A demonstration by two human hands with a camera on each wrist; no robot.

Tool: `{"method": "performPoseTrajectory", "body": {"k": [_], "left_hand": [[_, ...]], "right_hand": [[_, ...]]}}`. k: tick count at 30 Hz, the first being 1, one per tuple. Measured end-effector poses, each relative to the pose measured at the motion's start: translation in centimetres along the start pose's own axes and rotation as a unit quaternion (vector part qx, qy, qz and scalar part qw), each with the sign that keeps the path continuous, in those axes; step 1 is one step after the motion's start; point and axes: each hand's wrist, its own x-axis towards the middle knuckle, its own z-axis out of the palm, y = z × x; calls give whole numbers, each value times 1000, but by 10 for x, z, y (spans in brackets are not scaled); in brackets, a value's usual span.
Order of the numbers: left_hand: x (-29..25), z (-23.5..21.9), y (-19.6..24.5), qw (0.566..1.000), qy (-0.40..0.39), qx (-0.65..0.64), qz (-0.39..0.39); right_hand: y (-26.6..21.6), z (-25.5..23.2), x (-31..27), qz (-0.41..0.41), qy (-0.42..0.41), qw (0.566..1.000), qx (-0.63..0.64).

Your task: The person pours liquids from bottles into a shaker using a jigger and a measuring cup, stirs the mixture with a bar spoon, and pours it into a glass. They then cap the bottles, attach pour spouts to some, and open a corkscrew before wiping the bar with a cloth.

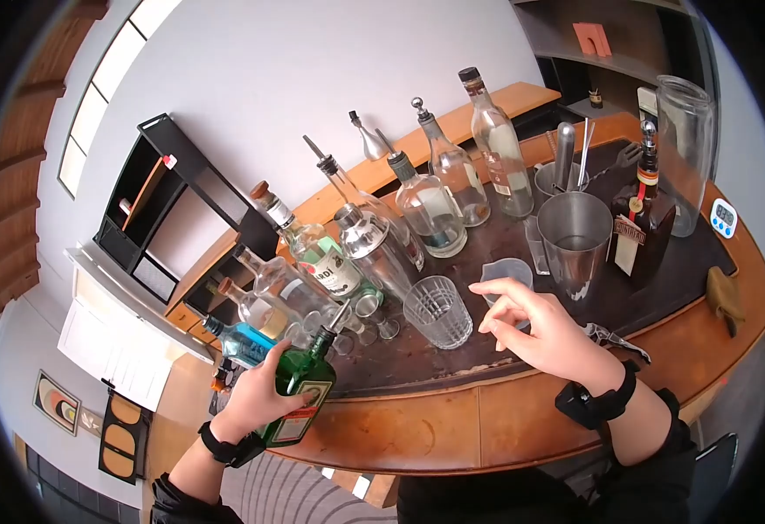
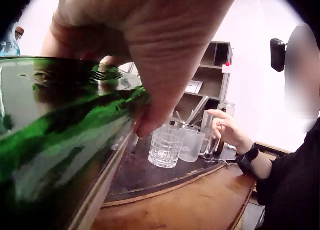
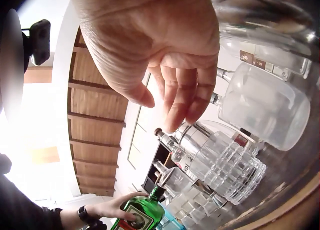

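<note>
The left hand (image 1: 265, 397) grips a green bottle (image 1: 302, 384) with a metal pourer, tilted at the table's front edge. In the left wrist view the green bottle (image 2: 55, 155) fills the lower left under the left hand (image 2: 145, 34). The right hand (image 1: 531, 327) hangs with loosely bent fingers, holding nothing, right of a cut-glass tumbler (image 1: 439, 313). Behind that hand is a clear plastic jug (image 1: 506, 278), partly hidden. In the right wrist view, the tumbler (image 3: 232, 167) appears below the right hand (image 3: 155, 49).
Several bottles, a cocktail shaker (image 1: 374, 249) and small jiggers (image 1: 382, 319) stand behind and left of the tumbler. A metal tin (image 1: 575, 240), a dark bottle (image 1: 643, 231), a tall glass vessel (image 1: 684, 157) and a timer (image 1: 724, 218) are at the right. A strainer (image 1: 618, 341) lies near the right wrist.
</note>
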Motion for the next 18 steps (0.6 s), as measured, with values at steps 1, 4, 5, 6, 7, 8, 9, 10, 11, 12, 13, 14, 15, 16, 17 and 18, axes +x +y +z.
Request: {"method": "performPoseTrajectory", "body": {"k": [1,4,5,6,7,8,9,10,11,12,13,14,15,16,17,18], "left_hand": [[1,0,1,1000,-9,20,-6],[5,-1,3,999,-19,49,-10],[6,-2,3,998,-19,56,-7],[7,-1,1,998,-19,57,-7],[9,0,-2,997,-15,80,-3],[10,1,-3,995,-11,103,1],[11,1,-3,995,-11,103,2],[12,1,-3,993,-9,120,7],[13,0,-2,991,-6,136,12],[14,0,-2,991,-7,137,13],[14,-1,-3,989,-1,148,18],[15,-1,-3,987,4,158,24],[16,-2,0,987,4,158,26],[16,-5,4,986,-9,164,4],[17,-6,7,985,-21,168,-18],[18,-7,7,985,-21,168,-18]], "right_hand": [[-1,0,0,0,0,1000,-2],[-2,0,-1,-3,0,1000,-4],[-2,0,-1,-7,0,1000,-7],[-2,0,-1,-7,1,1000,-6],[-1,0,-2,-9,0,1000,-8],[-1,0,-2,-12,-1,1000,-10],[-1,0,-2,-11,0,1000,-10],[-1,0,-2,-11,-1,1000,-11],[-1,0,-2,-10,-2,1000,-11],[-1,0,-2,-9,-1,1000,-11],[-1,-1,-2,-10,-3,1000,-12],[-1,-1,-2,-10,-6,1000,-12],[-1,-1,-2,-10,-5,1000,-13],[-1,-1,-2,-7,-6,1000,-16],[-1,-1,-2,-4,-7,1000,-19],[-1,-1,-2,-4,-7,1000,-19]]}}
